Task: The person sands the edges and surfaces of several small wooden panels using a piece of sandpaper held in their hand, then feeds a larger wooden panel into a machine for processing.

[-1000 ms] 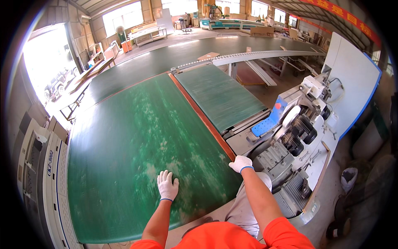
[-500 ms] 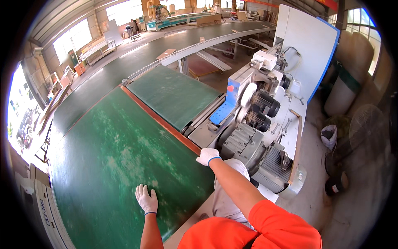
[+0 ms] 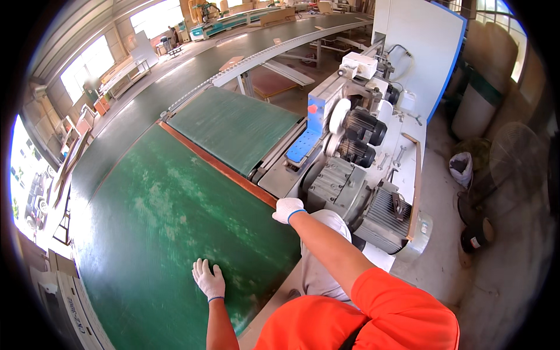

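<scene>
A large green panel (image 3: 175,233) with pale scuffs lies flat across the left and front. A red-brown strip (image 3: 216,166) runs along its right side. My left hand (image 3: 209,280), in a white knit glove, rests on the panel with its fingers spread. My right hand (image 3: 288,210), gloved the same way, is closed at the near end of the strip, its curled fingers on the panel's edge. The fingertips are partly hidden. Just right of this hand sits a grey gearbox with a finned motor (image 3: 382,216).
A machine with white wheels (image 3: 339,115) and a blue perforated plate (image 3: 302,146) stands to the right. Beside it is a smaller green surface (image 3: 242,125). Wrenches (image 3: 399,154) lie on the machine bed. A roller rail (image 3: 256,61) runs behind. Left is a pale metal cabinet (image 3: 81,309).
The view has shifted slightly, so the machine and the panel's far corner sit further left. My left hand stays spread on the panel; my right hand stays closed at its edge.
</scene>
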Motion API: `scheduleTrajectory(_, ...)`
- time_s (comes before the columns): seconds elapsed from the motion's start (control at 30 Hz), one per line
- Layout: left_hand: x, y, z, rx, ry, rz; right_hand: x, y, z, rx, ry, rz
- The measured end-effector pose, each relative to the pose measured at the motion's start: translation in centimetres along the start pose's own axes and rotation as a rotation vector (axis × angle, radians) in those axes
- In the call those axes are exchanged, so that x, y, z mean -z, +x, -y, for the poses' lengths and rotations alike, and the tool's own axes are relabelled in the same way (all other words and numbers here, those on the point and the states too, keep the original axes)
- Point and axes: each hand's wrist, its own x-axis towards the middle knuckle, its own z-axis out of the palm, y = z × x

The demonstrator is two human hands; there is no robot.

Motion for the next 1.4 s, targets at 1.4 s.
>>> scheduleTrajectory(1.4, -7.2, 13.3, 3.5, -0.035, 0.132, -0.002, 5.2, -12.7, -9.1, 0.194, 0.177, -0.153)
